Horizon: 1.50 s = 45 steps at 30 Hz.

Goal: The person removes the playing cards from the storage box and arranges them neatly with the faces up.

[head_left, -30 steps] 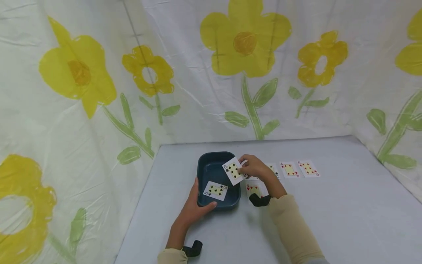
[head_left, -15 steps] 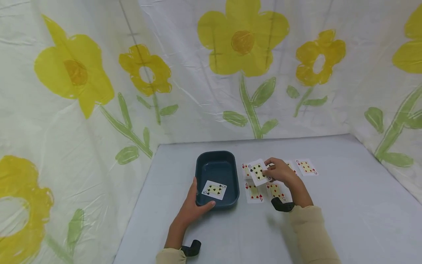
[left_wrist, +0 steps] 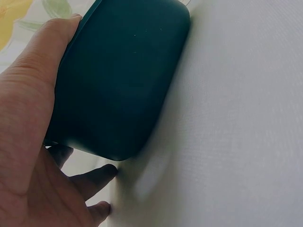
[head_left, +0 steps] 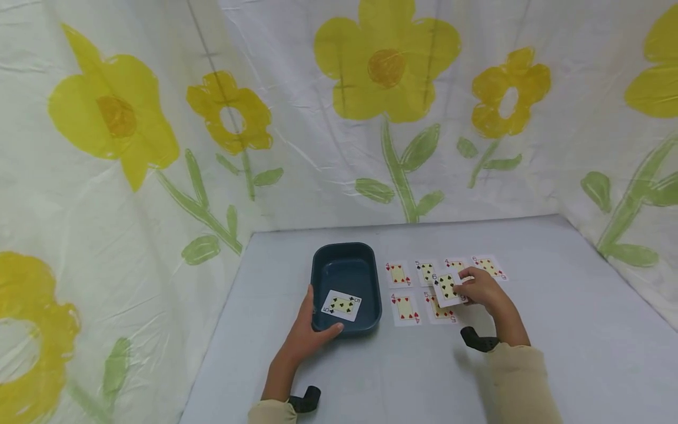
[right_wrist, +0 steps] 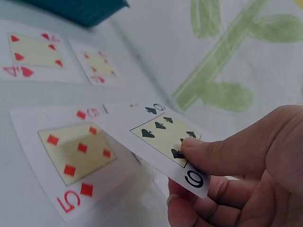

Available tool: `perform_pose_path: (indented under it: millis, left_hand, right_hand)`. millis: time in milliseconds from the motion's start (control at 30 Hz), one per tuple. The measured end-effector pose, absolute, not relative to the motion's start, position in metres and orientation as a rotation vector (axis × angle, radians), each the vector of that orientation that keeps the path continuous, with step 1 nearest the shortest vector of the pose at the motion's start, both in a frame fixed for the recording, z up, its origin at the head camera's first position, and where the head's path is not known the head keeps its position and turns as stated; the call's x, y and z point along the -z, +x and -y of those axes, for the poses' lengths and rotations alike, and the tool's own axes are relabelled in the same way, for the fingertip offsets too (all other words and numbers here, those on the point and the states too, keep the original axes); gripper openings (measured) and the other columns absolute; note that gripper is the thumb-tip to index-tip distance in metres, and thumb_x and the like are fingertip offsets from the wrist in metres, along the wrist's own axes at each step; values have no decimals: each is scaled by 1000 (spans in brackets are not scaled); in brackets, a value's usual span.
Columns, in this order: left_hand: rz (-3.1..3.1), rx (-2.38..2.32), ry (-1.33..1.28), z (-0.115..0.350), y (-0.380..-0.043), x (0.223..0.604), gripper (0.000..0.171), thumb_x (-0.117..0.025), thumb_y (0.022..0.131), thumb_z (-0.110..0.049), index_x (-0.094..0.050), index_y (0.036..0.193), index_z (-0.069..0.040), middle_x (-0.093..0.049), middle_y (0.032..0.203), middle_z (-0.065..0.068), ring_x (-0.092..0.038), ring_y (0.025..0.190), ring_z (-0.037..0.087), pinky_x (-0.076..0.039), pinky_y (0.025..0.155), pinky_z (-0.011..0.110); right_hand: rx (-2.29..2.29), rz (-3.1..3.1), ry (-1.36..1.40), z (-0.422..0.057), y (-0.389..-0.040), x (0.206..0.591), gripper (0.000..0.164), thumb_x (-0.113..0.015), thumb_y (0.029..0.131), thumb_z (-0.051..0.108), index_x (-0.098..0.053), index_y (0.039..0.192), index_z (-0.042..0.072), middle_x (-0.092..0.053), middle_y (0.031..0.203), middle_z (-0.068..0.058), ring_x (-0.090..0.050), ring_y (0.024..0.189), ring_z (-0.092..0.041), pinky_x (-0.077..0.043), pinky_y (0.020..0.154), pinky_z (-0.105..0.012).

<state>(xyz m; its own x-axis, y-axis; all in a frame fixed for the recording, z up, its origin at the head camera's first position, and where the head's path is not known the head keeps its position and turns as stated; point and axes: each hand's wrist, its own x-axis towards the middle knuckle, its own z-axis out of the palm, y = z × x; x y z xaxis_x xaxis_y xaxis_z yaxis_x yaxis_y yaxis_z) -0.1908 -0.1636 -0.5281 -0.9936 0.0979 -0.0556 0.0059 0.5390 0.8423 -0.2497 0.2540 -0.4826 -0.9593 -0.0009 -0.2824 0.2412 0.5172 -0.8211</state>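
My right hand (head_left: 479, 288) pinches a six of spades (head_left: 446, 288) at one corner. In the right wrist view the thumb lies on the card's face, the fingers behind it. The card is tilted over the table and overlaps the five of diamonds (head_left: 435, 312) in the head view. My left hand (head_left: 307, 330) grips the near left corner of a dark blue tray (head_left: 344, 272), fingers along the left side, thumb at the near rim. The left wrist view shows the thumb against the tray wall (left_wrist: 118, 80). A five of clubs (head_left: 341, 305) lies face up inside.
Right of the tray, a back row holds a red four (head_left: 397, 274), a five of spades (head_left: 425, 270), a four of diamonds (head_left: 454, 264) and a six of diamonds (head_left: 488, 267). A four of hearts (head_left: 405, 310) lies in the front row. A flowered curtain (head_left: 318, 206) borders the table.
My right hand has carried the six of spades from over the tray rightward, past the red four, to beside the five of diamonds. My left hand stays at the tray.
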Motion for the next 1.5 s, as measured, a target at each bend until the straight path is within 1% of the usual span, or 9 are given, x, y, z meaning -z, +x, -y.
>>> perform_pose_path:
  millis: [167, 333, 433, 567, 667, 867, 1033, 1267, 1500]
  left_hand:
    - [-2679, -1461, 107, 165, -192, 529, 116, -80, 83, -47, 1, 163, -20, -5, 168, 7, -8, 152, 29, -16, 117, 58]
    - [-2685, -1450, 115, 165, -193, 530, 117, -80, 83, -48, 1, 163, -21, -5, 168, 7, -7, 152, 29, -16, 117, 57]
    - [-2684, -1450, 108, 165, -193, 532, 117, -80, 83, -48, 1, 163, -22, -5, 168, 6, -7, 152, 28, -16, 117, 57]
    - [-2676, -1458, 101, 165, -193, 533, 117, -79, 83, -49, 1, 163, -22, -4, 168, 6, -7, 152, 29, -16, 117, 58]
    - [-2676, -1461, 96, 164, -193, 534, 117, -80, 82, -49, 1, 163, -22, -5, 168, 6, -7, 152, 28, -16, 117, 57]
    - [-2678, -1462, 107, 164, -192, 535, 118, -80, 82, -50, 1, 163, -21, -5, 168, 6, -7, 152, 28, -16, 117, 57]
    - [-2678, -1452, 100, 164, -192, 534, 118, -79, 82, -51, 2, 163, -22, -4, 168, 5, -6, 152, 28, -15, 117, 57]
    - [-2677, -1460, 99, 164, -193, 534, 117, -80, 82, -50, 1, 163, -22, -4, 168, 6, -6, 152, 28, -15, 117, 57]
    - [-2675, -1457, 98, 163, -191, 532, 117, -79, 82, -49, 1, 163, -22, -4, 168, 5, -6, 152, 27, -16, 117, 57]
  right_hand:
    - [1372, -2537, 238, -265, -249, 490, 38, -65, 92, 4, -49, 122, -12, -63, 98, -21, -61, 76, -20, -54, 63, -31]
    - [1304, -2558, 271, -273, -248, 495, 37, -66, 91, 6, -49, 119, -11, -61, 99, -21, -58, 79, -23, -50, 65, -32]
    - [1248, -2565, 305, -275, -248, 498, 38, -66, 91, 7, -49, 119, -10, -60, 101, -23, -58, 81, -26, -48, 67, -33]
    - [1178, -2581, 347, -279, -246, 499, 39, -65, 91, 8, -49, 120, -11, -60, 103, -26, -59, 82, -29, -47, 68, -37]
    - [1122, -2613, 375, -282, -244, 500, 37, -65, 91, 10, -50, 117, -11, -59, 101, -26, -58, 83, -30, -47, 69, -39]
    - [1031, -2666, 457, -283, -239, 498, 34, -67, 88, 13, -53, 110, -8, -57, 100, -25, -53, 88, -36, -43, 72, -43]
    - [997, -2687, 484, -283, -238, 499, 35, -67, 88, 13, -53, 111, -9, -56, 103, -27, -52, 91, -38, -43, 73, -44]
    - [952, -2728, 498, -283, -237, 502, 36, -67, 87, 12, -52, 111, -11, -56, 101, -28, -53, 90, -39, -44, 73, -45]
    - [949, -2727, 511, -282, -235, 503, 41, -68, 87, 11, -50, 116, -12, -54, 108, -31, -51, 94, -42, -44, 76, -49]
